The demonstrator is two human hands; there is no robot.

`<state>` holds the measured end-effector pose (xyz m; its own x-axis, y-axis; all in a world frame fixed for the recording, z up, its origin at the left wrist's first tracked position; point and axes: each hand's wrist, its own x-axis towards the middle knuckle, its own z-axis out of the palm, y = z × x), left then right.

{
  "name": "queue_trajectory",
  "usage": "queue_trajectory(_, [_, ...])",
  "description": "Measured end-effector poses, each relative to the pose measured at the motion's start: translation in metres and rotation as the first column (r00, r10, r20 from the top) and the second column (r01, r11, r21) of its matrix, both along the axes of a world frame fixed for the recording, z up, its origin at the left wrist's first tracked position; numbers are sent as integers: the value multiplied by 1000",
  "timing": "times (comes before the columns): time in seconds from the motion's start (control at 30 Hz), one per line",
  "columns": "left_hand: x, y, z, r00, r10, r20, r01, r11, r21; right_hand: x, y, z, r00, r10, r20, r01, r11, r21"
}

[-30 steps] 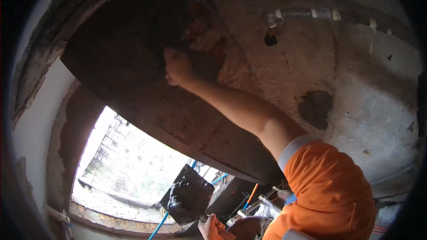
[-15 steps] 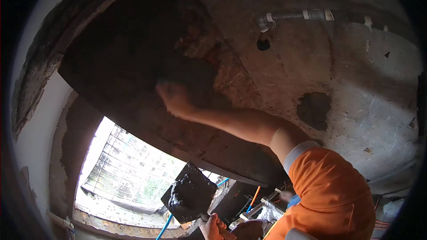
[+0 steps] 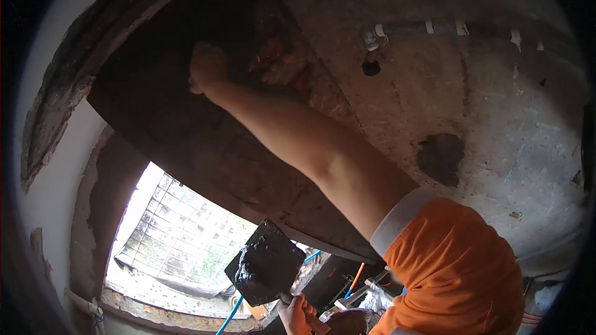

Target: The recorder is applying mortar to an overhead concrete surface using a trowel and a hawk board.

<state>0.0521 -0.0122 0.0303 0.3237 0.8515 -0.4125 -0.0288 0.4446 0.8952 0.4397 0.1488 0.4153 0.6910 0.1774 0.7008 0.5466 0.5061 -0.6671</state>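
Observation:
My right hand (image 3: 208,68), at the end of a bare arm in an orange sleeve, reaches up against the dark, damp patch (image 3: 161,87) on the surface overhead. Its fingers are curled closed, and what they hold, if anything, is lost in shadow. Low in the middle, my left hand (image 3: 293,314) grips the handle of a dark square mortar board (image 3: 264,263), which carries glistening wet material. Exposed reddish, rough material (image 3: 279,53) shows along the patch's right side.
A grey pipe (image 3: 403,28) with pale bands and a dark hole (image 3: 371,67) are at upper right. A bright window with a grid (image 3: 174,229) is at lower left. Blue pipes (image 3: 228,316), an orange tube (image 3: 356,278) and a round container (image 3: 347,322) are below.
My right hand dipped downward, then moved up and to the left along the dark patch. My left hand still holds the board low, shifted only slightly.

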Motion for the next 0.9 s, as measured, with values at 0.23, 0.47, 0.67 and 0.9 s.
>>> queue_trajectory(0.23, [22,-30,36,995,93,32,-92,995,-45,-66,-29,22,717,609,-339,-548,793,266])
queue_trajectory(0.47, [-6,-6,-32,1000,-3,-5,4,995,101,-75,14,67,989,151,14,-151,984,89])
queue_trajectory(0.67, [-5,-26,5,995,77,-71,-69,992,104,-145,39,1,850,526,6,-513,825,236])
queue_trajectory(0.9, [-23,-15,-15,992,41,-122,-26,992,123,-148,14,-26,509,857,-82,-796,505,334])
